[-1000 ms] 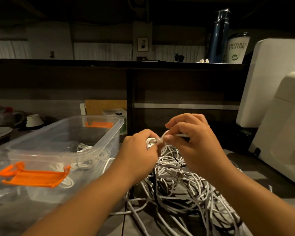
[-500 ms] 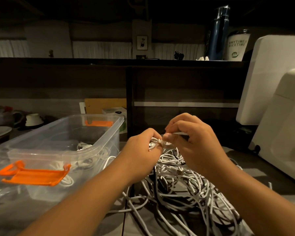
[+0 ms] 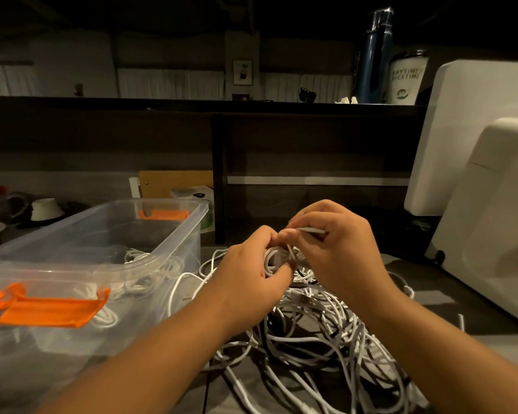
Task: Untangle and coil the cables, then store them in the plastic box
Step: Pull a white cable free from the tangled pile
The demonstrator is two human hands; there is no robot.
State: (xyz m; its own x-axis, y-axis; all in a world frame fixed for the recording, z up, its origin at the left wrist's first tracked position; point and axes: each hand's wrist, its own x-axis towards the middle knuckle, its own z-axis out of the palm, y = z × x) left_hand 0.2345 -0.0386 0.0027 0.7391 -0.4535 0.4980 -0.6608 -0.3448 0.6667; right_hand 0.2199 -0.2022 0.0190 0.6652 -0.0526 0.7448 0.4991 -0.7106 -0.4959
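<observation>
A tangled heap of white cables (image 3: 317, 333) lies on the dark table in front of me. Above the heap my left hand (image 3: 248, 276) grips a small white cable coil (image 3: 277, 258). My right hand (image 3: 338, 249) pinches the free end of that cable (image 3: 311, 230) between thumb and forefinger, right beside the coil. The clear plastic box (image 3: 150, 258) with orange latches (image 3: 45, 309) stands open to the left. White coiled cables (image 3: 138, 255) lie in its bottom.
A large white appliance (image 3: 491, 204) fills the right side. A dark shelf wall stands behind the heap, with a blue bottle (image 3: 374, 55) and a white cup (image 3: 407, 79) on top. Dishes (image 3: 45, 209) sit at the far left, a small white box (image 3: 201, 195) behind the plastic box.
The camera has tilted slightly. My hands have stayed together above the heap while the right one leads the cable end round the small coil in the left.
</observation>
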